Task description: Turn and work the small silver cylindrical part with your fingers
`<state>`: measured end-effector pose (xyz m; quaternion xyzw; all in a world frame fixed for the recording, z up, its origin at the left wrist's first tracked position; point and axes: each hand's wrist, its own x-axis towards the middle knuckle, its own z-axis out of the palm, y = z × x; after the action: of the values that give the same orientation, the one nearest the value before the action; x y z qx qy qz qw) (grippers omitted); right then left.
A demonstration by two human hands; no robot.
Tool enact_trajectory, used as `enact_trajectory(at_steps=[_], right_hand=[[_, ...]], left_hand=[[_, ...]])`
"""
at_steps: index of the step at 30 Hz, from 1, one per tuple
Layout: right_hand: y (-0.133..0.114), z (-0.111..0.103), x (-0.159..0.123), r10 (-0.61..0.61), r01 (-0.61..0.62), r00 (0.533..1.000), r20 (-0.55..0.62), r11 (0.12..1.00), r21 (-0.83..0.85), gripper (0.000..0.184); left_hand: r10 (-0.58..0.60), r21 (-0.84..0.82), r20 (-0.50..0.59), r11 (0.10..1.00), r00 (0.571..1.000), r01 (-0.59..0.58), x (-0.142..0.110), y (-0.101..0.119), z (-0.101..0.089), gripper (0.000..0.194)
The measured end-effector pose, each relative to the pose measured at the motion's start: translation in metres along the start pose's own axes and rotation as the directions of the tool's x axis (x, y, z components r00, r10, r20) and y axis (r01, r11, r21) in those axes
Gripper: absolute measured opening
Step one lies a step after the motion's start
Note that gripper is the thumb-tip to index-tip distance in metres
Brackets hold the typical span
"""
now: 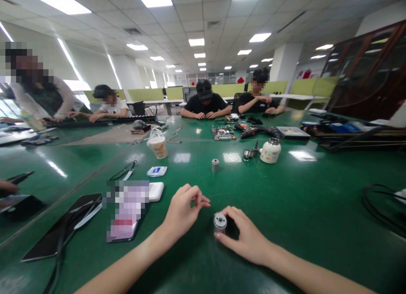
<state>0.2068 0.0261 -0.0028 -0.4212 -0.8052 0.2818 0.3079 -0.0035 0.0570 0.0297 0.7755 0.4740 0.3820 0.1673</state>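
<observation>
Upright on the green table (190, 268) stands a short silver metal cylinder (220, 222), its top a pale disc with a centre boss and small dark holes. The thumb and fingers of my right hand (245, 237) are closed around its sides. To the left and slightly above it, my left hand (187, 207) hovers apart from the cylinder, fingertips pinched together; whatever they hold, if anything, is too small to make out. Farther forward, a second similar metal cylinder (215, 165) is standing by itself.
Left of my hands lie a phone (127, 218), a white case (156, 191), a small packet (157, 171) and a dark tablet (47, 239). Beyond are a cup (157, 145), a white bottle (270, 151), a circuit board (223, 132) and a power drill (258, 131). Several people sit or stand around.
</observation>
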Motion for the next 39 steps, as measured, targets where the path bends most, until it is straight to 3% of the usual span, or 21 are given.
enact_trajectory(at_steps=[2, 7, 12, 17, 32, 39], right_hand=[[0.001, 0.0, 0.001, -0.002, 0.002, 1.0, -0.002, 1.0, -0.003, 0.02], [0.001, 0.001, 0.002, -0.002, 0.002, 1.0, 0.004, 1.0, 0.002, 0.02], [0.0, 0.001, 0.001, 0.002, -0.002, 1.0, 0.0, 1.0, 0.011, 0.021], [0.001, 0.001, 0.001, -0.003, 0.003, 1.0, -0.009, 1.0, 0.008, 0.022], [0.001, 0.002, 0.001, -0.013, 0.013, 1.0, -0.014, 1.0, -0.005, 0.019], [0.004, 0.005, -0.002, -0.023, 0.022, 0.999, -0.025, 1.0, -0.007, 0.022]], left_hand=[[0.041, -0.135, -0.011, 0.99, 0.999, -0.043, -0.006, 0.014, 0.001, 0.026], [0.111, -0.11, 0.049, 0.988, 0.993, -0.105, -0.016, 0.03, 0.006, 0.029], [0.126, -0.127, 0.029, 0.985, 0.992, -0.121, -0.014, 0.03, 0.006, 0.029], [0.146, -0.014, 0.06, 0.989, 0.987, -0.145, -0.012, 0.032, 0.005, 0.026], [0.106, -0.047, 0.118, 0.994, 0.987, -0.101, -0.014, 0.038, 0.004, 0.012], [0.124, -0.061, 0.106, 0.991, 0.987, -0.117, -0.013, 0.039, 0.005, 0.016]])
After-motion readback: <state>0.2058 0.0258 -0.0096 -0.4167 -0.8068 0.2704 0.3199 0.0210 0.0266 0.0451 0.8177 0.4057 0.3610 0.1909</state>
